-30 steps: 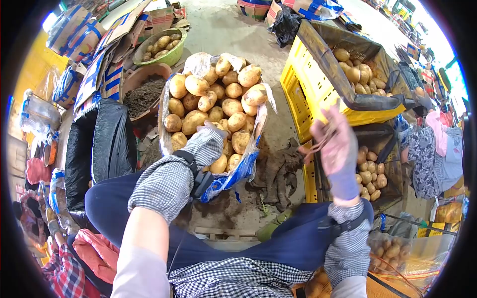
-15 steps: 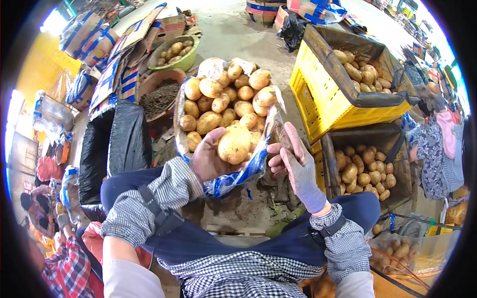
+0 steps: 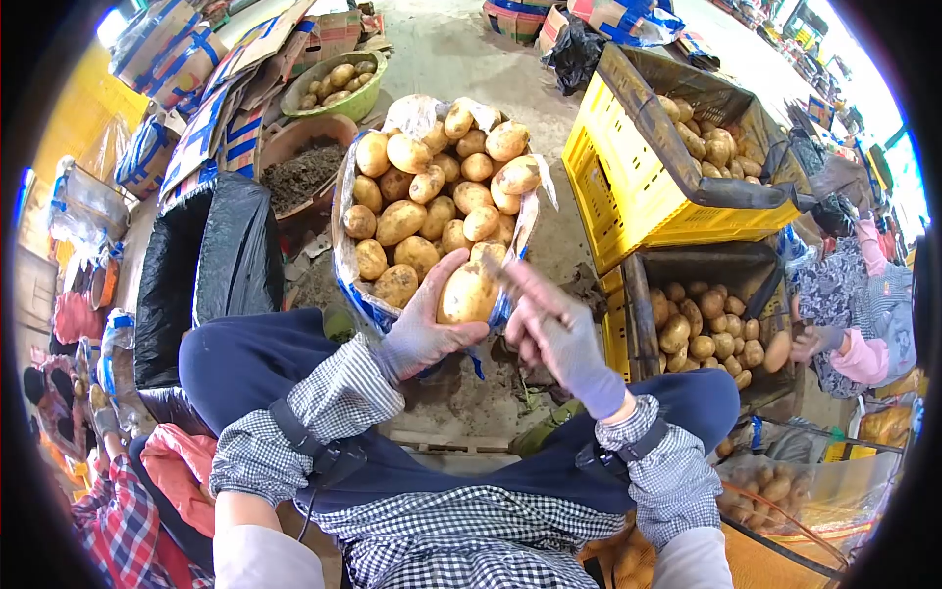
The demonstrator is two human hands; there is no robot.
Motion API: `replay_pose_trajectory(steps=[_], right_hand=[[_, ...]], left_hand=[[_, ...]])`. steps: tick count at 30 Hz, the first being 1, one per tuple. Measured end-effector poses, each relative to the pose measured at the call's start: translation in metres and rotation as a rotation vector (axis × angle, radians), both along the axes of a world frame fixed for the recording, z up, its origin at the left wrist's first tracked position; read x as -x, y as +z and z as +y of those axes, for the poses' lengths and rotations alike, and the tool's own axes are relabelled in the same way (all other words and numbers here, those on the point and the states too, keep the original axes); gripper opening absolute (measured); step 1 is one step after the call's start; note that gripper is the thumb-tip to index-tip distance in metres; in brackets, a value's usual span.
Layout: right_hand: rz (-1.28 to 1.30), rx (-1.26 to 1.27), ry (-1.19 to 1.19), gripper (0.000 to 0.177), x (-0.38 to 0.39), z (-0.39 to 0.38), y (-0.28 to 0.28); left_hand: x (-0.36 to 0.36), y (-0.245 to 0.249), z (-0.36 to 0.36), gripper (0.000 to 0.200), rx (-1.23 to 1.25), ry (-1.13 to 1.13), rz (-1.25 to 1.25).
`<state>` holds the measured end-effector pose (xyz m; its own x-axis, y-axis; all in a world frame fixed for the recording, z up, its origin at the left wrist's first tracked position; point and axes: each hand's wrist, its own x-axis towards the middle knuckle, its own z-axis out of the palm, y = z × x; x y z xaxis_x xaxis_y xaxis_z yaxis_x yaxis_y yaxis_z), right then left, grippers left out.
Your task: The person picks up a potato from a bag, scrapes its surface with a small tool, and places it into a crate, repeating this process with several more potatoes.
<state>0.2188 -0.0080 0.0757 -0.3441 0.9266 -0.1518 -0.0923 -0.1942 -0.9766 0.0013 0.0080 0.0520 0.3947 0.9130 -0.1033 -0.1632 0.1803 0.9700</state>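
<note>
My left hand (image 3: 429, 329) is wrapped round a large potato (image 3: 467, 294) at the near edge of a box (image 3: 345, 257) heaped with potatoes. Plastic and blue tape cover the rim of that box. Just right of the held potato is my right hand (image 3: 561, 334), its index finger stretched toward it and the other fingers partly curled and blurred. I see nothing in this hand, and whether its fingertip touches the potato is unclear. Both hands wear thin, dirty gloves.
Yellow crates (image 3: 628, 187) with potatoes stand at the right. On the left are a black-lined box (image 3: 235, 255), a brown tub of soil (image 3: 339, 133) and a green basin (image 3: 369, 96). Co-workers (image 3: 868, 324) sit at both sides.
My left hand has turned and the held potato is more upright. The right hand has swung left and down, its index finger nearer the potato. At the right a co-worker's hand now reaches a crate.
</note>
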Motion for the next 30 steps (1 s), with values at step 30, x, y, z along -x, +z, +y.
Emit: replay_pose_trajectory(steps=[30], right_hand=[[0.014,0.203,-0.112,0.040,-0.006,0.014,0.007]], left_hand=[[-0.003,0.009,-0.003,0.107,-1.045,0.132,1.140]])
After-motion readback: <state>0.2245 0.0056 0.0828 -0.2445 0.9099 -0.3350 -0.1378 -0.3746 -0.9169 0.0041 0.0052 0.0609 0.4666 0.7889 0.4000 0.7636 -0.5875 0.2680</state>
